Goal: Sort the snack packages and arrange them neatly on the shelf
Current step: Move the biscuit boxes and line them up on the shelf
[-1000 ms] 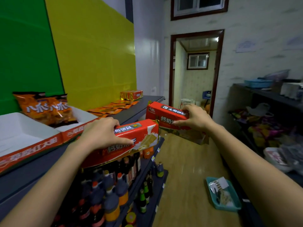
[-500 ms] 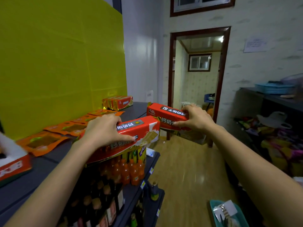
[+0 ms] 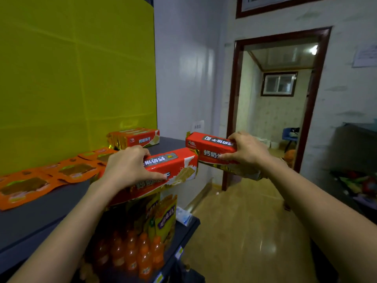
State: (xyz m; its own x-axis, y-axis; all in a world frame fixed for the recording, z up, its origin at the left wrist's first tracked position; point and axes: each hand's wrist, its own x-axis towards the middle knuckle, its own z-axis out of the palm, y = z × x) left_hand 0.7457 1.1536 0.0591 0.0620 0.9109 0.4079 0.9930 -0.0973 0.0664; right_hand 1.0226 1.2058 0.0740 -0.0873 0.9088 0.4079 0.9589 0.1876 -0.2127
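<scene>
- My left hand (image 3: 130, 166) has its grip curled round the first red biscuit box (image 3: 177, 162). The fingers are hooked over the far edge and the thumb is pressed flat on the near face.
- That box lies lengthwise in the air, just off the front edge of the top shelf (image 3: 40, 213). It points toward 1 o'clock.
- My right hand (image 3: 247, 150) has its grip pinching the second red biscuit box (image 3: 208, 144) at its near end, fingers on top and thumb on the front face.
- This second box sits at 2 o'clock of the first, out over the floor and slightly higher. Their corners come very close, and I cannot tell whether they touch.
- I judge that holding each box across its long sides keeps it level and its printed face outward, so it can go down flat.
- At 11 o'clock of my left hand, the matching boxes (image 3: 140, 137) rest at the far end of the shelf against the yellow panel (image 3: 71, 68). I take that as the home for both boxes, like with like.
- The orange pouches (image 3: 71, 170) lie flat in an overlapping row at 9 o'clock and fill the middle of the shelf. The boxes therefore have to pass beyond them.
- At 6 o'clock, on the lower shelves, stand orange bottles (image 3: 132, 256) and yellow bags (image 3: 163, 213). A box that slipped would land among them.
</scene>
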